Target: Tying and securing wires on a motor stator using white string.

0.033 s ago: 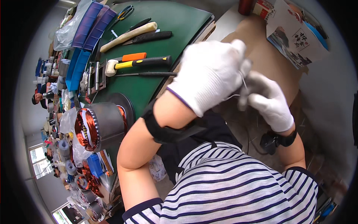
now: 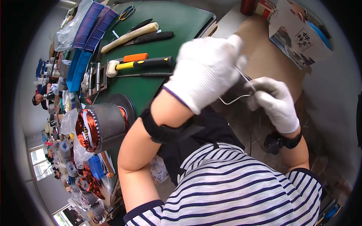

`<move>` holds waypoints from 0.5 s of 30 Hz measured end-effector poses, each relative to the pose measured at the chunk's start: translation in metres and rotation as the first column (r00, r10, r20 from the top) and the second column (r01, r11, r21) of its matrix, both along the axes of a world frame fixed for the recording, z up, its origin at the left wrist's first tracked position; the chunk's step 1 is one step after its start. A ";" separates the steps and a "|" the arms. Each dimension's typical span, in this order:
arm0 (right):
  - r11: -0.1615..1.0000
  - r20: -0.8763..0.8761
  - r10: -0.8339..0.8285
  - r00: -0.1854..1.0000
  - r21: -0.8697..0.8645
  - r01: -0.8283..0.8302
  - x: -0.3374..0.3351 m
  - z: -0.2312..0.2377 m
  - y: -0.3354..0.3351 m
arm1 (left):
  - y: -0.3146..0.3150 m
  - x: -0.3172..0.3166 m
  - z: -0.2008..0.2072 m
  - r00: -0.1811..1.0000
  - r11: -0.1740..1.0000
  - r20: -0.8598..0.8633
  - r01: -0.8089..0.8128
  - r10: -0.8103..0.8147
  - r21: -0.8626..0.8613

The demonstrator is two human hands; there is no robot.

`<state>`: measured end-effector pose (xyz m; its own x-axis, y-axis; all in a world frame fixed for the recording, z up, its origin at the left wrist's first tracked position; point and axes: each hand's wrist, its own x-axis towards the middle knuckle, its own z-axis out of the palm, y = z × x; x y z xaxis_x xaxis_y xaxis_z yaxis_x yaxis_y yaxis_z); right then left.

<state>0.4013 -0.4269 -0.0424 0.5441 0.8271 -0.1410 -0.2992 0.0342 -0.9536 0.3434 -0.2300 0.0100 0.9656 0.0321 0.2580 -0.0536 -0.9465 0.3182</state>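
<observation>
From my remote seat I see the green tabletop (image 2: 184, 28) as the largest thing, its right edge slanting down toward the person. Past that edge I see brown paper (image 2: 260, 47), with a white printed bag (image 2: 296, 34) at its far right corner.

Near the tabletop's left edge, at the end closest to the person, the stator (image 2: 115, 122) lies on its side, copper windings facing left. Farther along that edge I have a blue tray (image 2: 78, 71) and, beyond it, purple trays (image 2: 88, 28).

The left hand (image 2: 207, 62), in a white glove, is in front of the tabletop's right edge; its fingers are curled and pinch the cord, though the exact grip is hidden from me. The right hand (image 2: 279, 103), gloved too, is lower and well clear of that edge, thumb and fingers pressed together on the cord.

Mid-tabletop, the hammer (image 2: 137, 64) points its pale head at the left edge. Toward the far edge I make out a pale stick (image 2: 130, 37), a black-handled knife (image 2: 154, 37) beside it, then scissors (image 2: 127, 13).

Smallest is the white cord (image 2: 244, 77): one stretch runs straight between the hands, and a slack loop hangs below.
</observation>
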 end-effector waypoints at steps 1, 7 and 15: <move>0.994 0.096 -0.046 0.994 -0.092 0.055 0.003 0.003 -0.006 | 0.007 0.001 -0.002 1.000 0.999 0.016 -0.021 0.022 -0.032; 0.993 0.055 -0.028 0.998 -0.110 0.034 0.011 -0.038 -0.042 | 0.020 -0.025 -0.052 0.990 0.923 0.000 -0.129 0.138 -0.363; 0.932 -0.027 -0.361 0.932 -0.047 0.359 0.047 -0.071 -0.110 | 0.007 -0.196 -0.125 0.851 0.840 -0.501 -0.383 0.158 -0.385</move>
